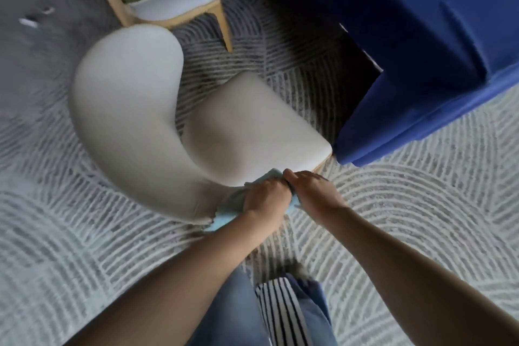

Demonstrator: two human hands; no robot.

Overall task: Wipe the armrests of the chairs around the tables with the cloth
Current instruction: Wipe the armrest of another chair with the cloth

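Two hands work a pale blue cloth (pixel 224 216) at the near end of the armrest (pixel 191 194) of a cream chair (pixel 126 98).
The left hand (pixel 265 197) and right hand (pixel 311 188), touching side by side, curl around the cloth. Blue furniture (pixel 421 36) stands just beside the seat, on a patterned rug (pixel 84 219).

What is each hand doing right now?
Left hand: closed, gripping the cloth.
Right hand: closed, gripping the same cloth.
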